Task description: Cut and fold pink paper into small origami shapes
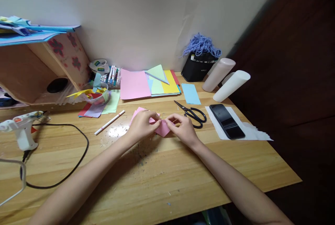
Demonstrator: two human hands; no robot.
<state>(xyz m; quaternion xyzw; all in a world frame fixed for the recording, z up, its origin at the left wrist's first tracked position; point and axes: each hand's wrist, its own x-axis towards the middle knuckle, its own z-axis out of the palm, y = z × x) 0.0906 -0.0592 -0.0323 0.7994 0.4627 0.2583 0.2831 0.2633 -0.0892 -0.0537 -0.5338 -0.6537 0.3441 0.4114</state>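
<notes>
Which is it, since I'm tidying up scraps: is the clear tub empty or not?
Not empty: yellow paper sticks out over the rim of the clear tub.

On the wooden table (193, 179) rest scissors (185, 109), marker (109, 122) — and glue gun (24, 137).

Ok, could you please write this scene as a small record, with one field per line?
Left hand: pinching the small pink paper at its upper edge; hand
Right hand: pinching the same paper from the other side; hand
Beside right hand: black-handled scissors, lying on the wooden table
Beyond left hand: more pink paper, partly hidden
Left side: white marker; farther left, glue gun
Right side: dark phone on a white sheet
Back: stacked coloured paper; blue yarn atop a black holder
</notes>
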